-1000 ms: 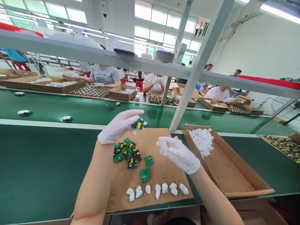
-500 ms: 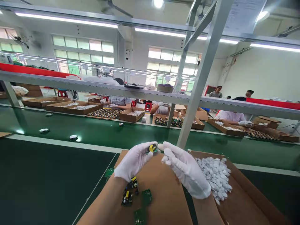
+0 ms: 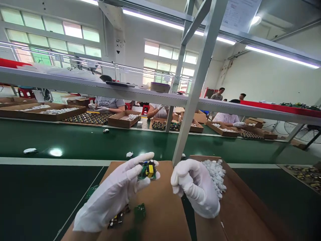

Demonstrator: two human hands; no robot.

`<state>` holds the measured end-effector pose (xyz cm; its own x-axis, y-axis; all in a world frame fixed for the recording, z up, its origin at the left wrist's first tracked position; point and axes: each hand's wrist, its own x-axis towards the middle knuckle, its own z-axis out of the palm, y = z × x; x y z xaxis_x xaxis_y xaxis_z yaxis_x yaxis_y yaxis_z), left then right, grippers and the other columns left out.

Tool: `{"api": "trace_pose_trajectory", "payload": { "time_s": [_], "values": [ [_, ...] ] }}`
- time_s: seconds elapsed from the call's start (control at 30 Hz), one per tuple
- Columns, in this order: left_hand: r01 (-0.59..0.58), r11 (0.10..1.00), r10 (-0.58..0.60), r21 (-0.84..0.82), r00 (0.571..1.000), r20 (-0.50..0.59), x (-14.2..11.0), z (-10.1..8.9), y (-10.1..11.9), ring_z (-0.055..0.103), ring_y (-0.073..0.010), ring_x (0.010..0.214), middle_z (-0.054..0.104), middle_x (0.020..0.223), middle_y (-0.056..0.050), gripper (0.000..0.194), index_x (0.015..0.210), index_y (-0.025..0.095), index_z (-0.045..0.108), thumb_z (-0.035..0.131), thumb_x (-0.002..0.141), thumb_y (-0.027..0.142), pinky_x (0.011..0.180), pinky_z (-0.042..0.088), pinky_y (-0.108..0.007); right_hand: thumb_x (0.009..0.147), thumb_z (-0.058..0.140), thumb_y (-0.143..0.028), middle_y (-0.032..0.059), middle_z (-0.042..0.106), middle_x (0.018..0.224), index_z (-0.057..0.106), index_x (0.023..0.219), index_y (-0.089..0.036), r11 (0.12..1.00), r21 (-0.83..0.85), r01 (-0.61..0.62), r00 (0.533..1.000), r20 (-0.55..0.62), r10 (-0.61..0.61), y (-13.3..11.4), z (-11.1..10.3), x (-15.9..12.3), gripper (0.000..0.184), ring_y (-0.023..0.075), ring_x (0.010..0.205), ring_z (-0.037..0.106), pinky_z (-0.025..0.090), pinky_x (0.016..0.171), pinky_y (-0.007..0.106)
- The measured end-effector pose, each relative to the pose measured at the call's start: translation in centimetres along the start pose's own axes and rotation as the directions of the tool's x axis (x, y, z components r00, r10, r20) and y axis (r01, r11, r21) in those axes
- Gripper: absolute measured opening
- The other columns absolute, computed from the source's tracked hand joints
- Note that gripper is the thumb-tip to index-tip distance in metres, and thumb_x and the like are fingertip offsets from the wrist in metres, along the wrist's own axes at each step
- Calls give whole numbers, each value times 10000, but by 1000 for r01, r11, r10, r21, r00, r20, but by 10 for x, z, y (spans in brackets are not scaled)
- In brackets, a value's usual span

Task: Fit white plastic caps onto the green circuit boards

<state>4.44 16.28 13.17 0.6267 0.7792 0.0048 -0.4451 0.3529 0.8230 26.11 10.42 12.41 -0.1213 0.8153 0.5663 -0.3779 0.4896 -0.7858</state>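
My left hand (image 3: 112,190), in a white glove, holds a small green circuit board (image 3: 144,172) with a yellow component between thumb and fingers. To its right, my right hand (image 3: 197,189), also gloved, is closed with the fingertips pressed together; whatever they hold is hidden. Behind that hand a heap of small white pieces (image 3: 217,172) lies in an open cardboard box (image 3: 247,201). Below my hands is a brown cardboard sheet (image 3: 165,201), with a loose green board (image 3: 139,212) and dark boards with yellow parts (image 3: 116,219), partly covered by my left wrist.
A green conveyor belt (image 3: 82,140) runs across, carrying a few white-topped pieces (image 3: 30,151). A slanting metal post (image 3: 192,97) rises just beyond my hands and joins a shelf (image 3: 140,92). Gloved co-workers (image 3: 110,104) sit opposite among trays and boxes.
My hands have moved apart; the circuit board is now turned more towards me in my left hand. The right fingers have curled in. The view has swung right.
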Motion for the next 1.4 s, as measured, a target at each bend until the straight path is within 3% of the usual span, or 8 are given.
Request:
{"api": "trace_pose_trajectory", "payload": {
  "time_s": [0.3,0.43,0.6,0.83,1.03,1.13,1.3,1.4],
  "values": [
    [-120,993,121,-17,979,162,-2,11,-6,733,-178,788,768,1073,-101,401,1138,232,796,844,787,421,621,573,-175,904,764,-333,5,717,691,708,898,-265,972,-174,161,978,-108,-181,-7,6,-13,89,97,451,582,484,453,216],
    [-141,990,142,-19,970,198,1,12,-12,691,-153,736,770,1006,-116,371,1076,205,810,818,808,461,596,544,-181,929,739,-270,30,752,818,734,1035,-327,905,-367,214,946,-151,-286,-9,18,-20,121,169,716,723,598,626,266],
    [-167,985,157,39,971,181,7,11,-18,658,-149,796,744,977,-93,335,1055,211,814,827,804,432,651,565,-191,927,730,-275,69,656,1259,745,1102,-365,842,-511,172,980,3,-198,-7,32,-12,198,194,950,694,622,800,332],
    [-207,974,194,90,971,138,9,12,-17,644,-130,784,734,907,-50,351,1058,237,808,847,779,447,658,550,-172,958,661,-179,20,701,987,626,1260,-346,755,-649,92,983,-61,-172,7,31,-11,347,167,839,665,585,884,367],
    [-242,948,218,208,967,133,5,13,-12,665,-179,891,761,986,-62,363,1059,255,799,846,773,475,755,556,-230,929,680,-144,27,711,1024,633,1133,-344,737,-655,170,975,2,-223,4,30,-13,289,225,1254,597,518,1063,419],
    [-252,946,234,205,966,109,5,14,-12,660,-158,817,760,921,-43,321,1022,266,807,862,762,447,745,549,-231,924,699,-154,37,708,1012,664,1139,-334,716,-667,208,966,23,-259,3,29,-10,282,225,1201,619,537,1037,407],
    [-221,960,209,172,974,87,5,14,-14,641,-143,738,754,880,-39,338,972,253,816,888,718,464,707,541,-237,939,703,-156,38,740,1081,645,1202,-317,847,-522,95,976,-117,-182,8,35,-11,314,192,968,736,618,895,357],
    [-237,949,226,206,971,76,4,14,-14,645,-149,773,751,874,-34,329,984,260,815,878,734,465,739,539,-240,925,730,-181,30,747,1068,672,1162,-310,845,-528,79,963,-179,-202,11,38,-11,275,181,914,744,628,882,341]
  ]
}}
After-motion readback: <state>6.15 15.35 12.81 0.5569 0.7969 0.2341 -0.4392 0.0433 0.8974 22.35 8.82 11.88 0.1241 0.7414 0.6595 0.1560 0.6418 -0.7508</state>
